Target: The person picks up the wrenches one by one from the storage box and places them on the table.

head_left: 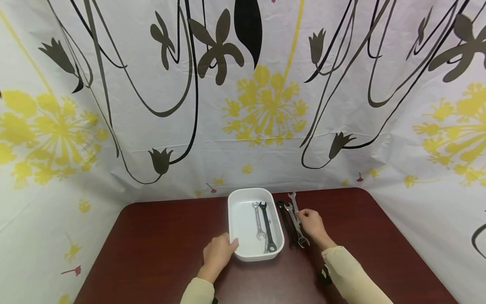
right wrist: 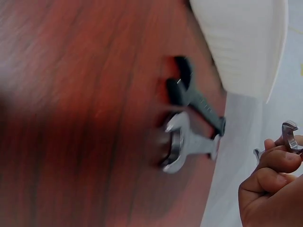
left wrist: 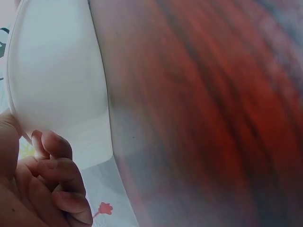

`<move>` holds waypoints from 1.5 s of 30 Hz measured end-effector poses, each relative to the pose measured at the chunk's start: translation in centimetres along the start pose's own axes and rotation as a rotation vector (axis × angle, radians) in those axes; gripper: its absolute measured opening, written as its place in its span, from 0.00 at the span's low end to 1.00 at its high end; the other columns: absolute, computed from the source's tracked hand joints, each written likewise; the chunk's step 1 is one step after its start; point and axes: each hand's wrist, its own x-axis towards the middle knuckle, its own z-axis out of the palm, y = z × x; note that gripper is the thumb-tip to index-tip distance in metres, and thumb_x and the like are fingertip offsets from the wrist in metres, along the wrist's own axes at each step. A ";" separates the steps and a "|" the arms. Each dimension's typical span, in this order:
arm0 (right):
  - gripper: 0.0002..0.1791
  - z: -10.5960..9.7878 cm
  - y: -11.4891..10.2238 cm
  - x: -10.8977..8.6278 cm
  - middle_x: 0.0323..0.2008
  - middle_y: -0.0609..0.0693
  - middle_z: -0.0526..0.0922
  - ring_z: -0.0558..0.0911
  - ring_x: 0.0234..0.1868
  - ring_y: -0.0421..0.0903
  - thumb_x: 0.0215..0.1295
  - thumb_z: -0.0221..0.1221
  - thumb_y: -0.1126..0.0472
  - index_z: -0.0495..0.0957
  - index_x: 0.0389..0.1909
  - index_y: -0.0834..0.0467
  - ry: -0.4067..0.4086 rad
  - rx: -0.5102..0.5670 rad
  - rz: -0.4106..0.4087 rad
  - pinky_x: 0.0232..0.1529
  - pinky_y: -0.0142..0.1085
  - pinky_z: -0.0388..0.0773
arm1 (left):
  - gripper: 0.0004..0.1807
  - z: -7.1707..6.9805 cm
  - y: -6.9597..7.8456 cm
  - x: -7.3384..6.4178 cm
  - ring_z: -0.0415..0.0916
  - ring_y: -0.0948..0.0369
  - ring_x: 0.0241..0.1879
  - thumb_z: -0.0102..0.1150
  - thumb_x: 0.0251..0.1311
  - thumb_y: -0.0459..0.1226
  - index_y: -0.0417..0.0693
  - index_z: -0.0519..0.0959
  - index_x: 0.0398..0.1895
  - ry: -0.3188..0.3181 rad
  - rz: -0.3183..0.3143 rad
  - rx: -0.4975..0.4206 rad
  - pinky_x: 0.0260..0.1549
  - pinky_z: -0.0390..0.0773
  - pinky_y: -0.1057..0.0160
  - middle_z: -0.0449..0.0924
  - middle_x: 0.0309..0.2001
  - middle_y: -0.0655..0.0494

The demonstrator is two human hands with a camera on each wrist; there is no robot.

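Note:
My left hand (head_left: 218, 254) grips the near left rim of a white tray (head_left: 243, 228), thumb over the edge. In the left wrist view its curled fingers (left wrist: 59, 175) lie against the tray's outer wall. A silver wrench (head_left: 258, 220) and a black wrench (head_left: 267, 226) lie in the tray, with part of another silver piece beside them. Right of the tray, my right hand (head_left: 313, 224) pinches a silver wrench (head_left: 294, 201), its open end (right wrist: 289, 132) showing at the fingers. A black wrench (head_left: 286, 220) and a silver double open-ended wrench (head_left: 297, 226) lie on the table beneath.
The dark red table (head_left: 163, 245) has rounded far corners. A white patterned cloth (head_left: 212, 169) hangs right behind its far edge and along both sides. The tray stands near that far edge.

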 end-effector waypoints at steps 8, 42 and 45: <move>0.12 -1.4 2.3 -0.1 0.19 0.48 0.68 0.64 0.20 0.42 0.74 0.54 0.61 0.76 0.33 0.66 -0.023 -0.010 0.031 0.24 0.36 0.64 | 0.19 0.1 0.1 0.0 0.59 0.61 0.17 0.62 0.63 0.45 0.49 0.68 0.19 -0.002 0.010 -0.022 0.19 0.61 0.58 0.63 0.15 0.58; 0.13 -1.7 5.2 -1.0 0.21 0.48 0.69 0.67 0.22 0.45 0.72 0.57 0.61 0.75 0.27 0.62 -0.067 -0.058 0.060 0.27 0.39 0.64 | 0.19 0.1 -0.3 0.0 0.58 0.62 0.17 0.62 0.63 0.45 0.50 0.68 0.19 0.002 0.004 -0.020 0.19 0.59 0.60 0.62 0.15 0.59; 0.12 -1.6 5.5 -1.0 0.22 0.48 0.72 0.68 0.24 0.45 0.71 0.59 0.60 0.78 0.29 0.63 -0.059 -0.113 0.042 0.28 0.39 0.65 | 0.19 0.1 -0.3 0.0 0.58 0.62 0.17 0.61 0.63 0.45 0.50 0.68 0.19 0.002 0.006 -0.021 0.19 0.59 0.60 0.62 0.15 0.59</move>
